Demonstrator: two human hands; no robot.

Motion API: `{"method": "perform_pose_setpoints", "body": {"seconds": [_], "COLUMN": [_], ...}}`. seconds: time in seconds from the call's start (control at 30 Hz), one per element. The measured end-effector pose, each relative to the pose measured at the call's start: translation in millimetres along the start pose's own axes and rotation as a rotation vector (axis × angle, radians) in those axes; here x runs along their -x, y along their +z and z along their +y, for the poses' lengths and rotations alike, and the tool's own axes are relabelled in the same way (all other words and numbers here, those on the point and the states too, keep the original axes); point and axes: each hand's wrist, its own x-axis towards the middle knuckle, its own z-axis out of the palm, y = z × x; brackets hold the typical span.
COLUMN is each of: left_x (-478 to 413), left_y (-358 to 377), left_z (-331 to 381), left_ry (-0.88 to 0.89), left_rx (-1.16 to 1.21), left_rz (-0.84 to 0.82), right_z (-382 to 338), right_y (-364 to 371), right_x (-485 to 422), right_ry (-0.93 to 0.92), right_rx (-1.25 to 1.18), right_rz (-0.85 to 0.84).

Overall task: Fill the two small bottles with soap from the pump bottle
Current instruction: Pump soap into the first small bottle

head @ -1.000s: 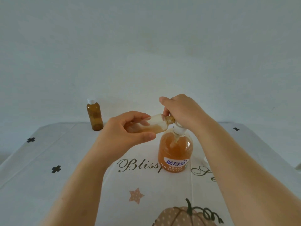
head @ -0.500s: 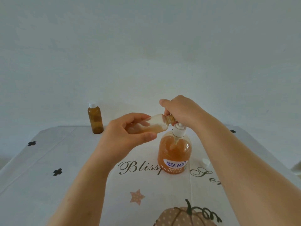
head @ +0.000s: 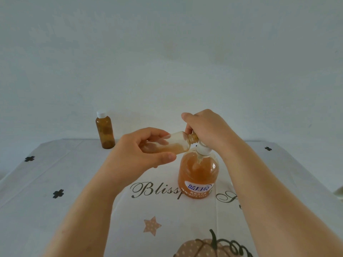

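An orange pump bottle point(head: 198, 173) of soap stands upright mid-table. My right hand point(head: 206, 127) covers its white pump head from above, fingers closed over it. My left hand point(head: 141, 151) holds a small open amber bottle point(head: 174, 143) tipped almost sideways, its mouth against the pump spout under my right hand. A little soap lies along that bottle's lower side. A second small amber bottle point(head: 104, 131) with a white cap stands upright at the table's far left edge, apart from both hands.
The table wears a white cloth point(head: 55, 182) printed with black crosses, script lettering, a star and a pumpkin. A plain pale wall rises behind the far edge. Something pale shows at the right frame edge point(head: 338, 191).
Both hands keep their grips. The view has shifted slightly; the pump head sits a little higher than one second ago.
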Motion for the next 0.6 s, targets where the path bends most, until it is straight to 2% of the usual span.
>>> {"method": "perform_pose_setpoints", "body": {"seconds": [0.6], "left_x": [5.7], "left_y": [2.5], "left_z": [6.0], "left_ry": [0.058], "left_rx": [0.035], "left_rz": [0.042], "right_z": [-14.5], "right_y": [-10.7], "right_x": [-1.5], "right_ry": [0.073], "right_rx": [0.084], "right_rz": [-0.001]}}
